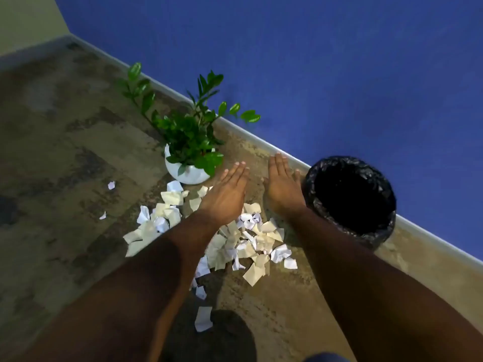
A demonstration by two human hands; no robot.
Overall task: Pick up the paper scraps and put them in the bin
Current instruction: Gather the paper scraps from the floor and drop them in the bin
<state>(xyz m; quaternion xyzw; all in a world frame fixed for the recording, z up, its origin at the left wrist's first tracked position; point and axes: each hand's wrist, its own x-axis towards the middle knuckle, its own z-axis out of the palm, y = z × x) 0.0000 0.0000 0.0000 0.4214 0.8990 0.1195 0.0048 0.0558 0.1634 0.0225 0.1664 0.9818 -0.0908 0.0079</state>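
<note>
White paper scraps (236, 242) lie at six o'clock beneath your left hand (227, 197) and right hand (283, 188); both grips flat, spread, empty; bin (350, 199) at three.

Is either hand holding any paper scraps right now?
No. The left hand and the right hand are both flat, open and empty, above the paper scraps on the floor.

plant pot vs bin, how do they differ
The plant pot is white, smooth and filled with a leafy green plant; the bin is black, lined with a crinkled bag, looks wider and shows only a dark inside. Both are round, stand upright on the floor and sit near the blue wall.
</note>
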